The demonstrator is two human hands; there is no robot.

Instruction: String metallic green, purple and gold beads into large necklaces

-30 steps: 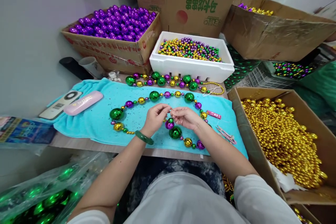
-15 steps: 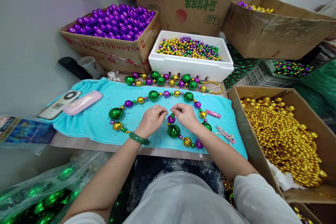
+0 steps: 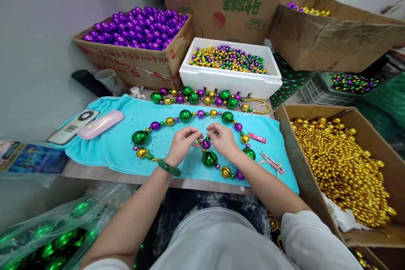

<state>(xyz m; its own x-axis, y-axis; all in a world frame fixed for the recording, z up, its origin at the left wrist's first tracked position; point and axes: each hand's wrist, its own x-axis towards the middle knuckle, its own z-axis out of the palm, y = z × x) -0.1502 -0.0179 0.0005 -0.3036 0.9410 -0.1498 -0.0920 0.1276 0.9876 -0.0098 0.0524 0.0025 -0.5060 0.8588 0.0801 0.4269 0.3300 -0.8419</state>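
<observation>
A bead necklace [image 3: 185, 115] of large green, purple and gold beads lies in an open loop on a turquoise towel [image 3: 120, 152]. My left hand [image 3: 182, 145], with a green bangle at the wrist, is closed in a pinch, small gold beads [image 3: 198, 140] at its fingertips. Across a small gap, my right hand [image 3: 223, 140] is closed, thumb and finger pinched just above the necklace's end. A purple bead [image 3: 206, 144] and a big green bead [image 3: 209, 159] sit below its fingers. Any thread between the fingertips is too thin to see.
Behind the towel lies another bead strand [image 3: 193, 97]. A white foam box [image 3: 229, 79] holds small beads; cardboard boxes hold purple beads [image 3: 136, 29] and gold beads [image 3: 338, 168]. Pink-handled scissors [image 3: 272, 162] and a pink packet [image 3: 257, 137] lie at right; a pink case [image 3: 100, 124] at left.
My left fingers have shifted slightly, and the gold beads now show at the fingertips rather than inside the hand. My right fingertips have lifted a little. The necklace loop stays put.
</observation>
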